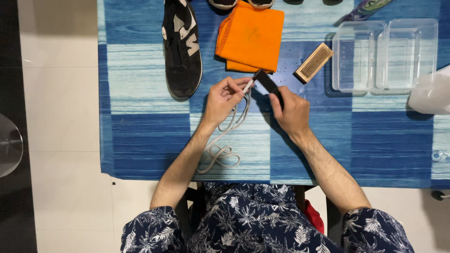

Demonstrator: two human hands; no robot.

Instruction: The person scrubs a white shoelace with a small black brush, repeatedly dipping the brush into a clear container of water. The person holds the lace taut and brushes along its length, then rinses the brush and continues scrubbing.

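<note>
My left hand [224,97] pinches the upper end of a pale grey shoelace [220,152] that trails down over the blue striped tablecloth [140,131] into loose loops near the front edge. A small dark brush [266,80] is gripped in my right hand [291,111], and its head meets the lace end held between my left fingers. A black sneaker with white markings [182,47] lies just left of my hands. Behind them rests a folded orange cloth [251,37].
A wooden scrub brush [313,63] lies right of the cloth. A clear two-compartment plastic container [385,54] stands at the back right, with a white bag [431,93] beside it. Parts of more shoes show at the top edge. White tiled floor lies left of the table.
</note>
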